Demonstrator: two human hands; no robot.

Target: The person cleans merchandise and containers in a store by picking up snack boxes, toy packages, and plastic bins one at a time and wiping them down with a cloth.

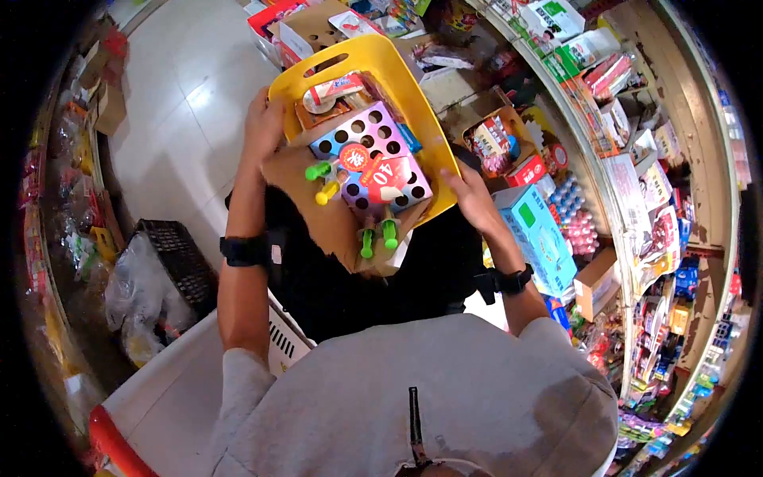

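A yellow plastic basket (388, 60) with a slotted handle is tilted in front of me, held on both sides. My left hand (265, 126) grips its left rim, and my right hand (470, 195) has hold of its lower right side, fingers partly hidden behind it. Inside lies a colourful carton with round holes (387, 172) marked 40. Green and yellow capped tubes (324, 181) stick out of some holes. A torn cardboard flap (306, 199) hangs toward me. Small packets (334, 94) lie beyond the carton in the basket.
Shelves of packaged goods (612, 135) curve along my right, with a blue box (534, 234) close to my right forearm. At left on the floor stands a black crate (179, 266) beside clear plastic bags (139, 290). Pale floor tiles (187, 71) run ahead on the left.
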